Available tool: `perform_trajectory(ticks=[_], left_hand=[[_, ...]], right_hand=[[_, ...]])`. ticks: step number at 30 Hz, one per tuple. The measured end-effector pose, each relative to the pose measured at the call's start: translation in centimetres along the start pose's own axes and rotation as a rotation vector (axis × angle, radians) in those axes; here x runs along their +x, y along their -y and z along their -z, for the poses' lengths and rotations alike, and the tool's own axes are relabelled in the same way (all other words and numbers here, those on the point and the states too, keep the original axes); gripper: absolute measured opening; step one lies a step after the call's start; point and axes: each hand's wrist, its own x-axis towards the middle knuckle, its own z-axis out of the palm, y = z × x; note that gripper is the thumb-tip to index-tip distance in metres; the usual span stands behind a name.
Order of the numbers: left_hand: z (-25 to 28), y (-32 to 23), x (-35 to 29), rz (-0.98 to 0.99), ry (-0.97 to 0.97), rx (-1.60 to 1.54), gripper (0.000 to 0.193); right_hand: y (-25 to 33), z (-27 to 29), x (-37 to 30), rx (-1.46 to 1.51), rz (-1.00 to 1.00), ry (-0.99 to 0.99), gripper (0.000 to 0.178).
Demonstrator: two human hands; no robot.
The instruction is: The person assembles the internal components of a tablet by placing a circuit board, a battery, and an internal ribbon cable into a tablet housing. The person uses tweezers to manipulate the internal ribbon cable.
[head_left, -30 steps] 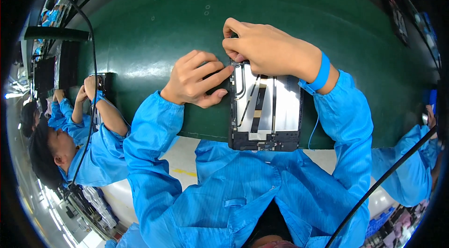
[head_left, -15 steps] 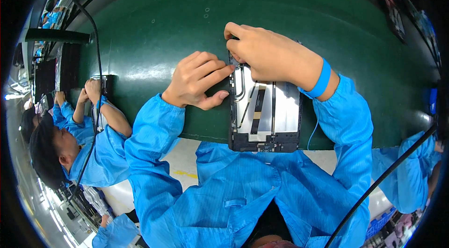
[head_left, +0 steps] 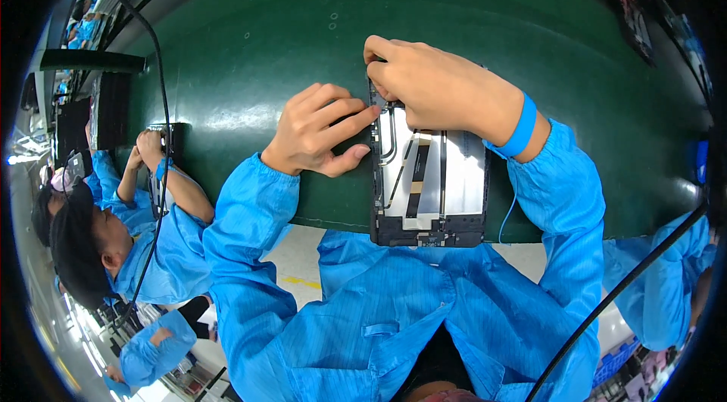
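An opened tablet lies on the green work surface in front of me, showing a silvery inner plate, black flat cables and a dark board along its near end. My right hand is bent over the tablet's far left corner, fingers closed together. Whatever its fingertips pinch is hidden beneath the hand. A blue wrist strap with a thin cord circles my right wrist. Beside the tablet's left edge is my left hand, fingers spread and empty, the index fingertip touching that edge near the far corner.
A co-worker in blue sits at the left with hands on a dark device. Stacked dark panels stand at the bench's left end. A black cable hangs at the left, another crosses the lower right. Another person in blue is at the right.
My hands and the tablet stay nearly in the same place. In the lower left background, a person in blue has shifted and shows more of the body.
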Motion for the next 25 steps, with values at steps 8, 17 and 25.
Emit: perform_trajectory(ticks=[8, 17, 25], left_hand=[[-0.4, 0.1, 0.2, -0.003, 0.002, -0.016, 0.041], [-0.7, 0.0, 0.4, -0.034, 0.004, 0.055, 0.037], [-0.3, -1.6, -0.1, -0.026, -0.032, 0.094, 0.046]], right_hand=[[0.2, 0.4, -0.1, 0.026, -0.003, 0.005, 0.016], [0.0, 0.1, -0.2, 0.067, -0.038, -0.028, 0.014], [-1.6, 3.1, -1.7, 0.047, 0.019, -0.266, 0.028]])
